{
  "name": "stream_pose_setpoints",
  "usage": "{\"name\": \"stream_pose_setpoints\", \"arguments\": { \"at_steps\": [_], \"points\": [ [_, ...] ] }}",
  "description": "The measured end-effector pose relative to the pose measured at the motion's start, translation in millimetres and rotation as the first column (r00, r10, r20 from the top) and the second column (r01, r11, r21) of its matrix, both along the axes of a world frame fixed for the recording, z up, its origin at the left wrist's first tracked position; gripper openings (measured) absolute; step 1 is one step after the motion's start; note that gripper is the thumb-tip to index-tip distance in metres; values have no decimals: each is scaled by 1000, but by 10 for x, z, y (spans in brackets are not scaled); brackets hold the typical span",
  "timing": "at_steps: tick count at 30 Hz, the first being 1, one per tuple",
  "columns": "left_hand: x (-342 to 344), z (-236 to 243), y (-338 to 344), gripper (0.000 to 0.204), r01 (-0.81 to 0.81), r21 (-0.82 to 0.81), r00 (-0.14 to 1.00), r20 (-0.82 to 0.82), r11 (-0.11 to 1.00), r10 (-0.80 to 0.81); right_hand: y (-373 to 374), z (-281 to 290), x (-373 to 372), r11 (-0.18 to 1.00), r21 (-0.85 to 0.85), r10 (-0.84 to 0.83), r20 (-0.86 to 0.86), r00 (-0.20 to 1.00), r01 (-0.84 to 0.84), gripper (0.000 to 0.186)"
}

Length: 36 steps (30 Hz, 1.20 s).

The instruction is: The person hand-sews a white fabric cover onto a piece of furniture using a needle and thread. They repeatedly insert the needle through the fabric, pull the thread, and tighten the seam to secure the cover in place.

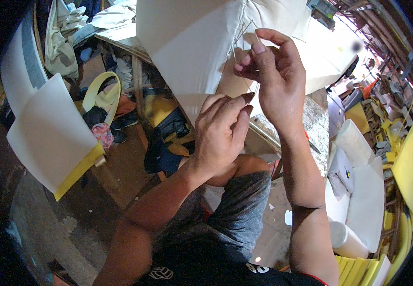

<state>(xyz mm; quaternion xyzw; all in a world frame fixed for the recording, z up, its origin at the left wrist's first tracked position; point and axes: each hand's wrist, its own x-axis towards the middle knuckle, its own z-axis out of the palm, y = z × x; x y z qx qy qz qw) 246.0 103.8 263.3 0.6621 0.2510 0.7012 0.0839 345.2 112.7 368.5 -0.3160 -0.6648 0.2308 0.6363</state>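
Pale panel: at nine o'clock, a white-faced panel (49, 128) with a yellow lower edge leans out over the floor.
Cloths: at ten o'clock, beyond the panel, crumpled pale cloths (63, 47) hang down.
Yellow loop: also at ten o'clock, but nearer to you, a yellow foam loop (116, 93) stands among dark and patterned scraps.
White block: at twelve o'clock you face a large block (187, 43) covered in white fabric, a seam running down its corner behind your hands.
Left hand: just off centre toward one o'clock, your left hand (223, 126) has its fingers curled, thumb and forefinger pinching the lower end of the thread.
Thread: at one o'clock, a thin pale thread (235, 53) runs between your two hands, bending in a narrow loop before the block; whether a needle is on it is too fine to tell.
Right hand: between one and two o'clock, higher than the left, your right hand (280, 71) pinches the thread's upper part between thumb and forefinger, other fingers bent.
Tabletop: at three o'clock, a worn tabletop (318, 112) shows past your right forearm.
Curved seat: between three and four o'clock, a white curved seat (366, 190) sits on your right.
Yellow sheet: at three o'clock, farthest right, a yellow sheet (411, 162) stands upright.
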Motion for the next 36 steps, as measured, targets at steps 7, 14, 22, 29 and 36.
{"name": "stream_pose_setpoints", "arguments": {
  "at_steps": [7,14,22,29,36],
  "points": [
    [-184,73,9,17,-100,141,995,41,985,95,-25,15,118,999,-8,38,-98,994,-39,25],
    [-266,393,496,12,-287,48,957,-38,957,289,39,49,174,984,116,-144,103,984,132,23],
    [-330,491,524,13,-420,18,888,-197,907,415,69,27,185,979,172,-141,185,973,109,23],
    [-345,-188,402,7,-260,-3,934,-255,966,250,-174,-61,318,917,-276,303,12,953,-288,31],
    [-710,-1816,26,7,-344,-251,864,-461,905,201,-360,-215,446,786,-266,506,-242,828,-558,40]
  ]
}}
